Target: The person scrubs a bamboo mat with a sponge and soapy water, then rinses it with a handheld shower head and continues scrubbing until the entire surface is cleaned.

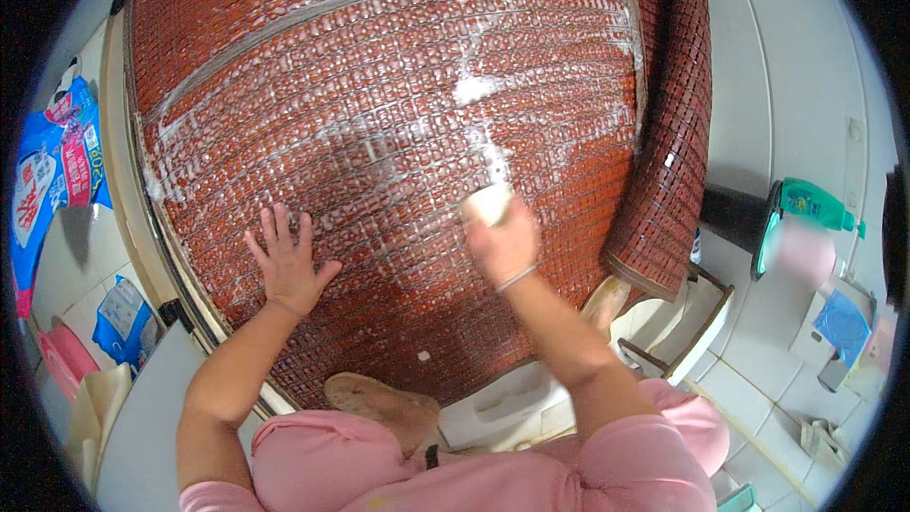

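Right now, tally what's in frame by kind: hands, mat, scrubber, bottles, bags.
Hands: 2, left hand flat on the mat, right hand gripping the scrubber
Red-brown tiled mat, soapy: 1
Pale scrubber: 1
Green bottle: 1
Blue bags: 2, large and small
Total: 7

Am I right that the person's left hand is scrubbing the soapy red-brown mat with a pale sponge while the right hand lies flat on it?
Not quite: the hands are swapped. In the head view the right hand grips the pale sponge on the soapy red-brown mat, while the left hand lies flat on it, fingers spread.
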Available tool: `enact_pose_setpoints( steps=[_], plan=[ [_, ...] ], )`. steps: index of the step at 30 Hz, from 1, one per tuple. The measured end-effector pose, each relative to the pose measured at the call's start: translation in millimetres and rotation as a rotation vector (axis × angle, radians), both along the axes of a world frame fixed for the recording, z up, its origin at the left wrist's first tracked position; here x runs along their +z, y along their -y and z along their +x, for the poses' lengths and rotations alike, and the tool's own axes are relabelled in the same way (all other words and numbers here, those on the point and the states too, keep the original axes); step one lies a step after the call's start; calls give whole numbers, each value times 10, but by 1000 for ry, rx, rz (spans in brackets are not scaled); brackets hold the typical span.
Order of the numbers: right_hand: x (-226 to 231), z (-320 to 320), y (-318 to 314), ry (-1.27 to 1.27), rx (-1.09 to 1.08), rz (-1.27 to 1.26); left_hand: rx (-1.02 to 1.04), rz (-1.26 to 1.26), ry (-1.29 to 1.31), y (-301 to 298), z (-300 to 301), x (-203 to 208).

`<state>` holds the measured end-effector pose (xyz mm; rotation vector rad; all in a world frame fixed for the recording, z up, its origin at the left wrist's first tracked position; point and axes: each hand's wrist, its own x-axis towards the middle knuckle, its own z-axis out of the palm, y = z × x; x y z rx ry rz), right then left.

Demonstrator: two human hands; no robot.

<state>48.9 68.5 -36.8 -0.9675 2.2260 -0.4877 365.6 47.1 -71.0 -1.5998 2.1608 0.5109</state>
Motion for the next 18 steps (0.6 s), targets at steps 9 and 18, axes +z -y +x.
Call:
enact_pose_setpoints(
  steps=[9, 18],
  plan=[
    [-115, -1301, 572, -299, -72, -192, 43, 250, 246, 145, -198, 252],
    [-144, -997, 526, -42, 182, -123, 604, 444, 208, -477, -1328, 78]
  ],
)
